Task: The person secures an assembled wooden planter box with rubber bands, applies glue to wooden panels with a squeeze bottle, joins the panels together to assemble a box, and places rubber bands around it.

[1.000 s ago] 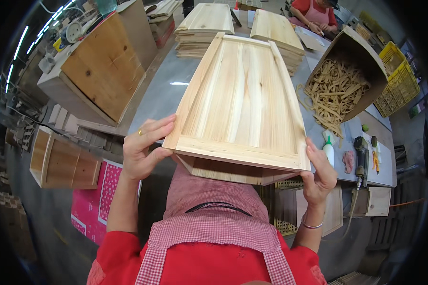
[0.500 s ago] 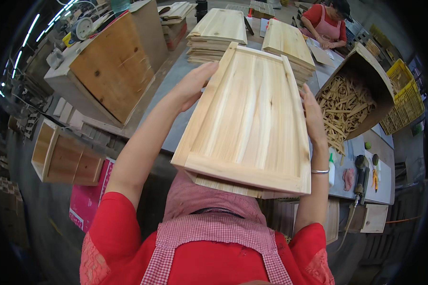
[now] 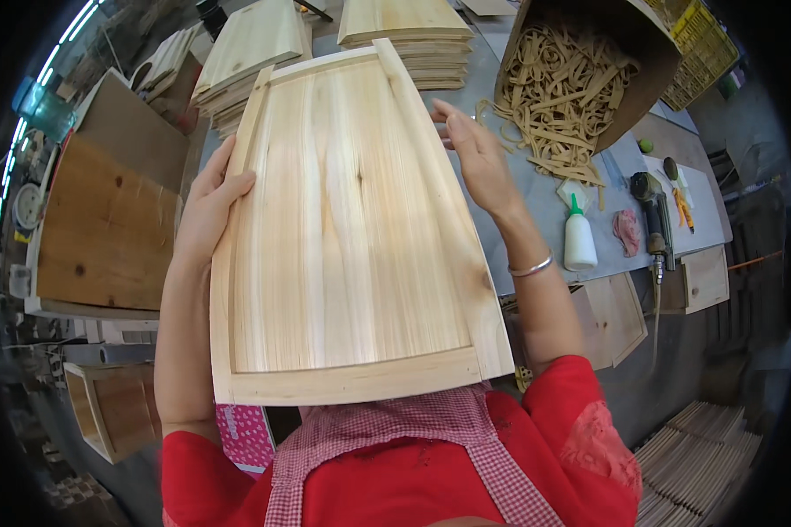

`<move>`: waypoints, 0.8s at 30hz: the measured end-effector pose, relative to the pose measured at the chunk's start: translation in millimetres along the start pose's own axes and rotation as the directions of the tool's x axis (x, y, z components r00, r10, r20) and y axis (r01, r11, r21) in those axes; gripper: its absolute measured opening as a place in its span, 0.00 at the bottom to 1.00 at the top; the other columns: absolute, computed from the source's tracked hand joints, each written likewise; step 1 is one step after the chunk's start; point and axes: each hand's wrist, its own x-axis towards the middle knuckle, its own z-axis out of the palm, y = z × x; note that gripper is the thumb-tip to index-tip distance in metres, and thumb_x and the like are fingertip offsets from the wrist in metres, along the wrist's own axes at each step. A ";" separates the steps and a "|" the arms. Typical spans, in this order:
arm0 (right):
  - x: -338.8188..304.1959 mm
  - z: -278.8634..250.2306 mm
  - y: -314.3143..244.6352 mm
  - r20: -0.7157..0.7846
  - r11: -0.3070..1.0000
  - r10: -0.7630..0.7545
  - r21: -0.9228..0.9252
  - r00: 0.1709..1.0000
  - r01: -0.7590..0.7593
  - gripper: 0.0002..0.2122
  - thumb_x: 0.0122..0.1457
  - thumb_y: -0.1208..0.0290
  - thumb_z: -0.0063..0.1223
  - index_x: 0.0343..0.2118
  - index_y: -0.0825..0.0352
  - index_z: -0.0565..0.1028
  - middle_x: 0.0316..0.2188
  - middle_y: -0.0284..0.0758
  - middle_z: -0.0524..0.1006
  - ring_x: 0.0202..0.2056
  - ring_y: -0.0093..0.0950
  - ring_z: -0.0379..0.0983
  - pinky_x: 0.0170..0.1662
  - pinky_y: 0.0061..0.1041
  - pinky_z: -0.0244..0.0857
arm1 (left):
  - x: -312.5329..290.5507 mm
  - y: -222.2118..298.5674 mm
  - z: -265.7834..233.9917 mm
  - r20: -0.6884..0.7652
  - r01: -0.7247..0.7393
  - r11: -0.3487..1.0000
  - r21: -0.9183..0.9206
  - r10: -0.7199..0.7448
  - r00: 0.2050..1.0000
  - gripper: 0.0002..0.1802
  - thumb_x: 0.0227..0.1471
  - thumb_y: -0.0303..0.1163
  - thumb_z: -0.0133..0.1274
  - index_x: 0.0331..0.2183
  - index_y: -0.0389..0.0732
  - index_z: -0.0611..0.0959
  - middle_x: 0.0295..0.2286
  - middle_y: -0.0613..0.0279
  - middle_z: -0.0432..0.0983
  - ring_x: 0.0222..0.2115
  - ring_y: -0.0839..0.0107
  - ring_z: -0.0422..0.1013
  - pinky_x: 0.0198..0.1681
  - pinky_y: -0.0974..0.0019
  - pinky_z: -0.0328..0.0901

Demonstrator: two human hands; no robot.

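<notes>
— Pale wood: how's that framed panel (image 3: 351, 228) held?
— Left hand (image 3: 213, 202) clamps its left side; right hand (image 3: 482, 167), fingers parted, is by the other, contact unclear. It's above the table's (image 3: 540, 215) near edge.
— Which step?
— Steadying, I'd judge; turning it calls for a firm right-hand grip.

I see tube lights (image 3: 78, 23) glaring at upper left, a bright, sharp centre, bent edges and black corners.
</notes>
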 end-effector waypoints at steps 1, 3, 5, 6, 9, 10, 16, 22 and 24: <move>3.7 -19.3 34.6 -0.081 0.936 -0.001 -0.352 0.997 -0.028 0.20 0.62 0.60 0.50 0.50 0.72 0.74 0.47 0.48 0.77 0.49 0.38 0.75 0.51 0.31 0.66 | -0.9 1.0 4.0 -0.006 0.002 1.000 -0.030 -0.003 1.000 0.36 0.55 0.25 0.50 0.63 0.33 0.60 0.57 0.52 0.66 0.53 0.71 0.67 0.54 0.71 0.62; 4.7 -68.4 98.0 -0.166 0.601 -0.073 -0.794 0.983 -0.089 0.16 0.58 0.63 0.55 0.44 0.70 0.77 0.42 0.45 0.78 0.44 0.41 0.75 0.47 0.36 0.69 | 0.0 3.4 13.5 0.009 0.027 0.999 -0.029 -0.027 1.000 0.36 0.56 0.24 0.50 0.64 0.33 0.59 0.57 0.52 0.65 0.53 0.71 0.67 0.54 0.71 0.62; 10.9 -99.2 129.6 -0.166 0.302 -0.105 -0.945 0.981 -0.127 0.12 0.55 0.67 0.55 0.39 0.68 0.78 0.40 0.44 0.77 0.41 0.43 0.75 0.44 0.39 0.70 | 2.0 5.1 11.7 -0.008 0.040 0.999 -0.020 -0.040 0.999 0.36 0.56 0.24 0.49 0.64 0.33 0.58 0.58 0.52 0.65 0.53 0.72 0.67 0.54 0.71 0.62; 16.5 -107.3 136.4 -0.176 0.159 -0.087 -0.974 0.981 -0.160 0.11 0.54 0.69 0.54 0.38 0.68 0.78 0.39 0.45 0.77 0.39 0.44 0.76 0.43 0.41 0.70 | 3.0 4.0 9.1 -0.002 0.040 0.999 -0.033 -0.040 0.999 0.36 0.56 0.24 0.50 0.64 0.33 0.58 0.58 0.52 0.65 0.53 0.72 0.67 0.54 0.71 0.62; 36.2 -130.5 168.5 -0.225 0.058 -0.039 -0.973 0.973 -0.223 0.09 0.57 0.69 0.51 0.35 0.67 0.78 0.36 0.47 0.77 0.38 0.47 0.76 0.42 0.43 0.70 | 6.1 0.5 2.6 0.001 0.040 0.998 -0.055 -0.040 0.999 0.36 0.56 0.24 0.50 0.64 0.33 0.59 0.59 0.54 0.63 0.55 0.72 0.65 0.56 0.71 0.60; 48.6 -125.4 165.7 -0.203 0.034 0.093 -0.978 0.975 -0.207 0.10 0.56 0.68 0.49 0.37 0.67 0.77 0.36 0.50 0.78 0.40 0.49 0.76 0.45 0.46 0.69 | 2.0 0.2 -2.9 -0.018 0.036 0.998 -0.060 -0.037 0.999 0.35 0.56 0.23 0.49 0.63 0.34 0.60 0.60 0.55 0.62 0.56 0.72 0.63 0.58 0.71 0.58; 115.4 -142.0 83.4 -0.363 0.311 0.013 -0.884 0.932 -0.349 0.12 0.60 0.68 0.43 0.41 0.70 0.71 0.38 0.56 0.77 0.41 0.54 0.75 0.44 0.50 0.67 | 9.6 -13.1 2.1 -0.003 -0.053 0.992 0.111 0.054 0.999 0.41 0.53 0.27 0.54 0.64 0.31 0.57 0.62 0.50 0.57 0.60 0.67 0.58 0.61 0.69 0.53; 212.1 -89.6 -46.2 -0.133 0.271 -0.508 -0.963 0.851 0.012 0.09 0.64 0.66 0.44 0.41 0.65 0.68 0.33 0.52 0.77 0.38 0.53 0.76 0.38 0.47 0.70 | -4.4 -4.1 -0.9 0.004 -0.007 0.999 0.032 0.007 1.000 0.41 0.53 0.26 0.53 0.64 0.31 0.55 0.62 0.49 0.57 0.60 0.66 0.59 0.60 0.69 0.55; 201.9 -59.4 -53.7 -0.080 0.356 -0.410 -0.931 0.909 0.079 0.09 0.63 0.67 0.46 0.41 0.66 0.68 0.32 0.52 0.77 0.38 0.53 0.75 0.38 0.50 0.68 | -3.5 -10.0 -3.3 0.019 -0.025 0.999 0.020 0.024 1.000 0.41 0.53 0.25 0.53 0.65 0.32 0.54 0.62 0.50 0.57 0.60 0.66 0.59 0.60 0.69 0.56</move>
